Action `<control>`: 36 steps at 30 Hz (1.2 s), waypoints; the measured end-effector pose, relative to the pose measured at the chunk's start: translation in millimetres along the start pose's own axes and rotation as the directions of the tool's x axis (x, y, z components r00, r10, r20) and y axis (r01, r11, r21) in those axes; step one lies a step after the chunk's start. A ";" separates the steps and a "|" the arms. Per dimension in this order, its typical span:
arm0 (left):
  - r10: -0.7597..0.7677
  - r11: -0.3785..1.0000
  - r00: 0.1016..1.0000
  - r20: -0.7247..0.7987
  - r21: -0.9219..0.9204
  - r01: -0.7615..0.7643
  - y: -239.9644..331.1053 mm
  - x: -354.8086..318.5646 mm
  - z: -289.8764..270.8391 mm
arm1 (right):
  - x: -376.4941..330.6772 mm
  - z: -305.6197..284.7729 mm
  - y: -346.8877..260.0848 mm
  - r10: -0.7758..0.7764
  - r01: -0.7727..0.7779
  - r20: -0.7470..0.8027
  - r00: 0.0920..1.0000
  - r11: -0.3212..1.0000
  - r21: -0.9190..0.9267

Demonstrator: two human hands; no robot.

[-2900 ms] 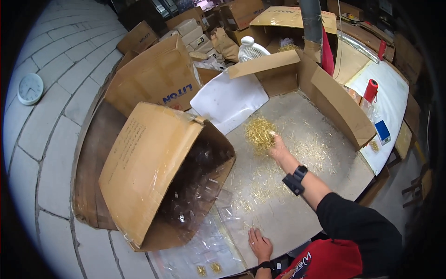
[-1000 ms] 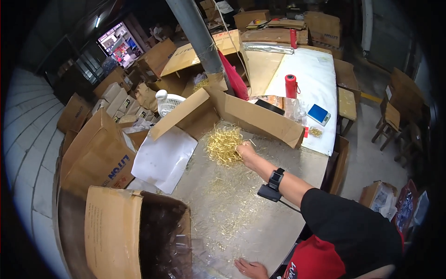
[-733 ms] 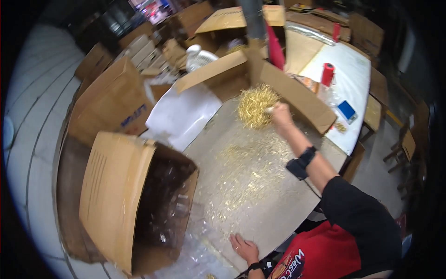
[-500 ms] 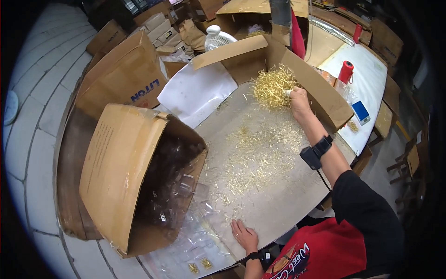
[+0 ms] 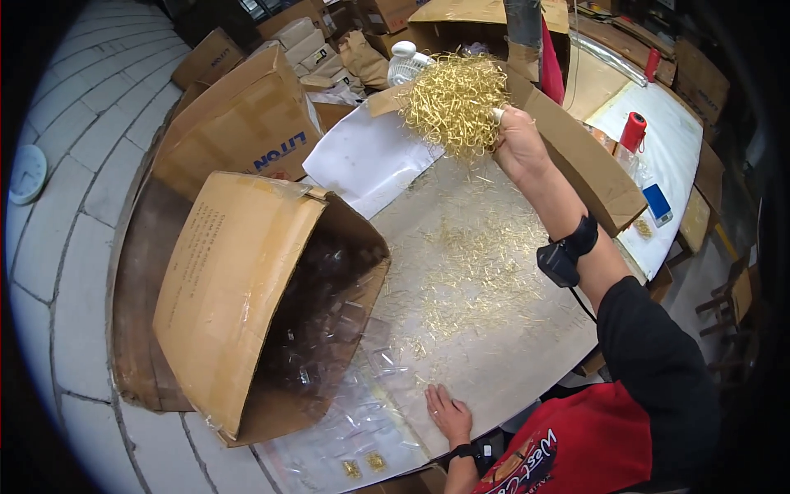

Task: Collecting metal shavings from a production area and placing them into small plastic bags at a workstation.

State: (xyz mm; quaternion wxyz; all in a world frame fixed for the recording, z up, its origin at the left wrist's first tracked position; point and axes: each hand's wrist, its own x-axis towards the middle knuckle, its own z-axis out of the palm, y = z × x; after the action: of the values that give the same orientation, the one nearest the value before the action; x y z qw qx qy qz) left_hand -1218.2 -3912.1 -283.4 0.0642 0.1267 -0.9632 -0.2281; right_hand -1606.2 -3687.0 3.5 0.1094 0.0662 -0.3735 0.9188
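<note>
Right hand (image 5: 524,148) holds a gold wire clump (image 5: 455,103), likely light, springy, best gripped by its hand-side edge; left hand (image 5: 450,418) lies flat.

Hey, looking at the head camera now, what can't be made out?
In the head view:
Right hand: some fingertips, hidden by the golden clump.
White patch at that hand: too small to identify.
Nearest carton: its depths, lost in shadow.
Grey pillar: its upper end, cut off by the top edge.
Wall clock: its time, too faint.
</note>
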 end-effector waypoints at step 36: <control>0.056 0.997 0.996 0.067 -0.054 -0.052 24.3 10.7 -6.8 | 127.5 -214.6 111.1 0.198 -0.453 -0.534 0.822 0.796 -0.402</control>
State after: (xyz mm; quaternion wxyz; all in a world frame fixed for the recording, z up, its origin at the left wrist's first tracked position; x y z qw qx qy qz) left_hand -1232.6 -3896.9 -265.6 0.0408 0.0910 -0.9616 -0.2556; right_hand -1766.0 -3594.8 -198.1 0.0444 -0.2551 -0.5720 0.7783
